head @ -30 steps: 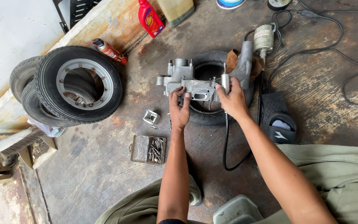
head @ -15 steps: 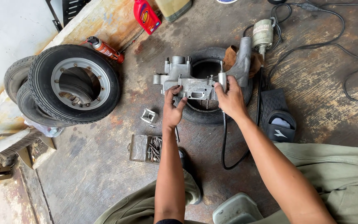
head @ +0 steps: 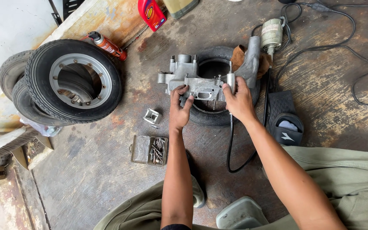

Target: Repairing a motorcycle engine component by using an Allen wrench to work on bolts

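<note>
The grey cast-metal housing (head: pixel 194 83) lies across the top of a small black tyre (head: pixel 218 91) that rests flat on the stained concrete floor (head: pixel 99 170). The housing's long arm extends up and to the right, over a brown rag (head: pixel 237 56).

The left hand (head: pixel 179 111) presses on the lower edge of the housing — fingers spread flat against the metal, not closed around it. The right hand (head: pixel 239 101) is closed around the slim metal handpiece (head: pixel 231 81) of a flexible-shaft tool, held upright at the right end of the housing. Its black shaft (head: pixel 231 145) runs down from the hand, loops on the floor and climbs back toward the small green motor (head: pixel 271 33) beyond the tyre; whether the tool tip touches the metal cannot be determined.

Surroundings:
- An open case of small bits (head: pixel 149 150) lies on the floor left of the left forearm; a small square metal part (head: pixel 152 116) sits just above it.
- A stack of tyres on rims (head: pixel 71 81) stands well to the left, with an orange spray can (head: pixel 107 44) lying beside it.
- A red bottle (head: pixel 151 13) lies at the top edge.
- A black sandal (head: pixel 286 121) rests right of the tyre.
- Black cables (head: pixel 354 51) trail across the floor at upper right.
</note>
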